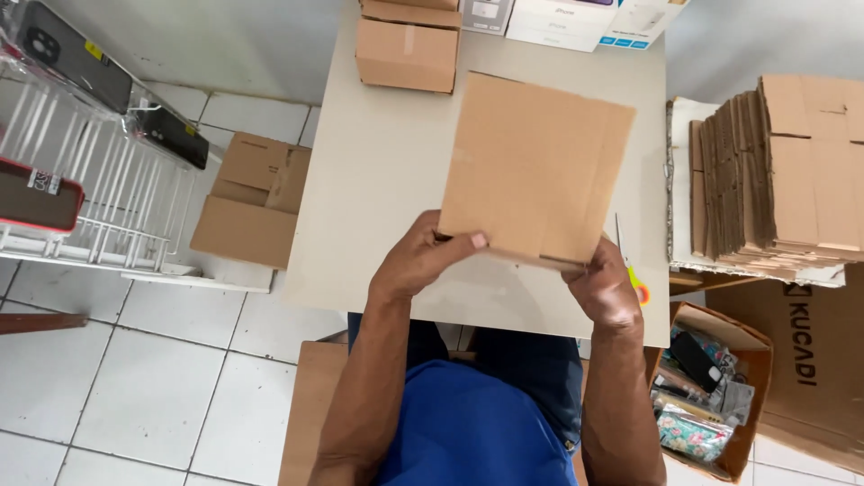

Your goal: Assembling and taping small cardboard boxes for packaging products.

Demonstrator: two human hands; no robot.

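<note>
A flat, unfolded brown cardboard box (531, 171) is held up over a small beige table (378, 180). My left hand (423, 256) grips its lower left edge, thumb on top. Its lower right corner is gripped by my right hand (605, 288). Both hands are closed on the cardboard, which tilts slightly to the right.
A closed small cardboard box (407, 52) and white product boxes (558, 20) sit at the table's far edge. A tall stack of flat cardboard (774, 171) stands right. An open box of phone cases (706, 387) is lower right. A white wire rack (90, 171) with phone cases stands left, a floor box (252, 202) beside it.
</note>
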